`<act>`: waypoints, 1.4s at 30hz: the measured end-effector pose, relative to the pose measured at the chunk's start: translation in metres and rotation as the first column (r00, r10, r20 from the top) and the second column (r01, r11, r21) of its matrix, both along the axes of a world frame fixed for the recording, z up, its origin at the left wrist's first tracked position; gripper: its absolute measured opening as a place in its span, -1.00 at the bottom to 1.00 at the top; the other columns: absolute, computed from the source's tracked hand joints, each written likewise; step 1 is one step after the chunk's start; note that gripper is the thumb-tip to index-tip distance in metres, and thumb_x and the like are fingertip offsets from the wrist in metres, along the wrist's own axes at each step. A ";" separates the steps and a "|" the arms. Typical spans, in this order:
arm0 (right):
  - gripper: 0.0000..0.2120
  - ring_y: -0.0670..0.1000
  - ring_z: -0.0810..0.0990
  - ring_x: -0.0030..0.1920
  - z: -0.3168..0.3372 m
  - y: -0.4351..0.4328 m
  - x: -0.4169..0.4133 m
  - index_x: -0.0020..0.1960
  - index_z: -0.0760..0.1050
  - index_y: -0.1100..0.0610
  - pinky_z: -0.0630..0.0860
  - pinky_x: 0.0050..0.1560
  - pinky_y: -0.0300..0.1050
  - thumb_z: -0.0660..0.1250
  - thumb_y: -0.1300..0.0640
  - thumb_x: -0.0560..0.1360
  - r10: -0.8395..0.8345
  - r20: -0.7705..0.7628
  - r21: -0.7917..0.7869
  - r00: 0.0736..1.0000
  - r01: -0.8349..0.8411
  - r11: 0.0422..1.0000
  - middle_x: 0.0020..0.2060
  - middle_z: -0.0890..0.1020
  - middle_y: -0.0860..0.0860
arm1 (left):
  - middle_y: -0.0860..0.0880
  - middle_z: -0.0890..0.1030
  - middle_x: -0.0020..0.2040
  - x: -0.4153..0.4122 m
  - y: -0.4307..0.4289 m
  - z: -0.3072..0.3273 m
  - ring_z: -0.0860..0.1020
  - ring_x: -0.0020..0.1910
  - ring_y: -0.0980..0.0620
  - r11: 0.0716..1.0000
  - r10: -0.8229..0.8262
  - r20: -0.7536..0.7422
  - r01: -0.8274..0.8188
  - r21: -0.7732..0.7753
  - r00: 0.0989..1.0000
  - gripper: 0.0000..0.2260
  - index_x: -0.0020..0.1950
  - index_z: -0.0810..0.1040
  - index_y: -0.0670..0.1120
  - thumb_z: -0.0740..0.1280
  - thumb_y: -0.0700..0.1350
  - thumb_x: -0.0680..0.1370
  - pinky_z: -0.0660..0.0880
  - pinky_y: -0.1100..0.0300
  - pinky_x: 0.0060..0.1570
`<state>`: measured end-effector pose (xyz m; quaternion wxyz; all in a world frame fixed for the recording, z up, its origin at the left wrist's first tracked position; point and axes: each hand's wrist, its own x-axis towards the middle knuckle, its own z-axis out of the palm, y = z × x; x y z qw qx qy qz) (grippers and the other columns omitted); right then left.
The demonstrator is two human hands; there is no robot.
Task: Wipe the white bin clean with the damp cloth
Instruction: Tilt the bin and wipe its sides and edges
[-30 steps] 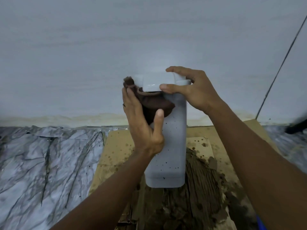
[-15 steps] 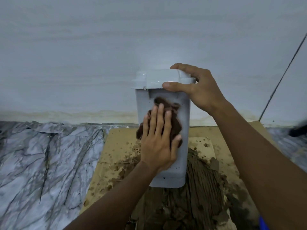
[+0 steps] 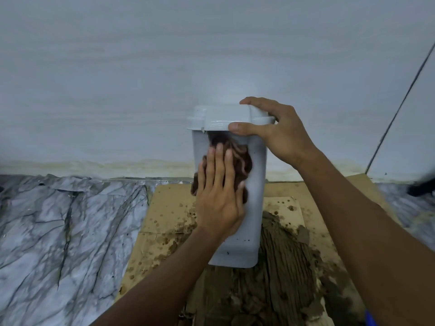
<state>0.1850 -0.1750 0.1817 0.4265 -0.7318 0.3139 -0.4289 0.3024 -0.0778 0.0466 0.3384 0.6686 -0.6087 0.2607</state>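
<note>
Head view puts the white bin point(image 3: 255, 208) upright in the middle of my frame, close to the wall point(image 3: 164, 67), its base on a sheet of cardboard point(image 3: 164, 208). It looks like thin moulded plastic, tall and narrow, so I judge it light, fairly stiff and easy to tip or skate if pushed from one side. The glossy wet face will be slick.

The sound place to hold it is up top, and that is where the right hand point(image 3: 277, 132) is: thumb on the front edge of the lid, fingers curled over it, clamping the bin steady. The left hand point(image 3: 219, 198) lies flat with straight fingers, pressing the damp cloth point(image 3: 240, 158) against the upper front face. The cloth is dark brown, soft and bunched into folds, and it spills out past the fingertips, up to just under the lid. I expect it to smear if it is already loaded with dirt. A few dark specks point(image 3: 242, 240) show low on the front, so in my judgement the lower part needs passes yet.

Brown mud point(image 3: 282, 267) is spread thick over the cardboard in front of and to the right of the base, with spatter to the left. Beyond the cardboard lies a grey marble-patterned surface point(image 3: 70, 231), whether floor or counter I cannot tell.
</note>
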 end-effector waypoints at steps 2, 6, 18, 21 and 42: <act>-0.46 -0.20 0.49 0.26 0.000 0.001 0.001 0.11 0.62 -0.20 0.43 0.24 -0.19 0.60 -0.25 0.16 -0.005 -0.021 -0.012 1.000 0.004 1.000 0.20 0.58 -0.26 | -0.21 0.02 0.63 -0.010 -0.008 0.010 -0.02 0.64 -0.17 0.999 -0.032 0.015 0.032 0.004 0.999 -0.46 0.62 0.05 -0.25 0.03 0.00 0.70 -0.04 -0.14 0.60; -0.44 -0.18 0.49 0.26 -0.002 0.001 -0.004 0.11 0.61 -0.18 0.44 0.28 -0.12 0.57 -0.29 0.14 -0.003 -0.019 -0.023 1.000 0.003 1.000 0.18 0.59 -0.26 | -0.19 0.02 0.65 -0.007 0.007 -0.020 -0.01 0.64 -0.16 0.967 -0.232 0.254 0.195 0.161 0.939 -0.46 0.64 0.08 -0.18 0.07 0.02 0.70 0.05 -0.18 0.58; -0.45 -0.20 0.53 0.21 -0.003 0.000 -0.004 0.09 0.62 -0.17 0.47 0.23 -0.15 0.60 -0.26 0.13 -0.006 -0.003 -0.007 1.000 0.006 1.000 0.15 0.61 -0.25 | -0.21 0.06 0.63 -0.007 -0.001 -0.009 -0.01 0.64 -0.19 0.985 -0.171 0.195 0.163 0.059 0.966 -0.41 0.63 0.10 -0.17 0.15 -0.01 0.65 -0.09 -0.15 0.59; -0.46 -0.18 0.52 0.22 -0.005 -0.002 -0.006 0.10 0.62 -0.18 0.47 0.16 -0.22 0.60 -0.25 0.15 0.007 0.001 0.013 1.000 -0.007 1.000 0.18 0.59 -0.24 | -0.16 0.08 0.64 0.009 0.027 -0.055 -0.01 0.64 -0.16 0.902 -0.414 0.471 0.284 0.324 0.779 -0.36 0.65 0.15 -0.05 0.28 -0.01 0.60 -0.10 -0.13 0.59; -0.52 -0.14 0.50 0.22 -0.011 -0.004 0.008 0.13 0.60 -0.14 0.43 0.05 -0.35 0.59 -0.18 0.24 -0.011 0.064 0.008 0.998 0.011 1.000 0.22 0.55 -0.16 | -0.16 0.02 0.64 0.038 0.041 -0.084 -0.05 0.64 -0.14 0.844 -0.534 0.565 0.349 0.408 0.629 -0.35 0.64 0.11 -0.11 0.25 0.00 0.60 -0.18 -0.07 0.60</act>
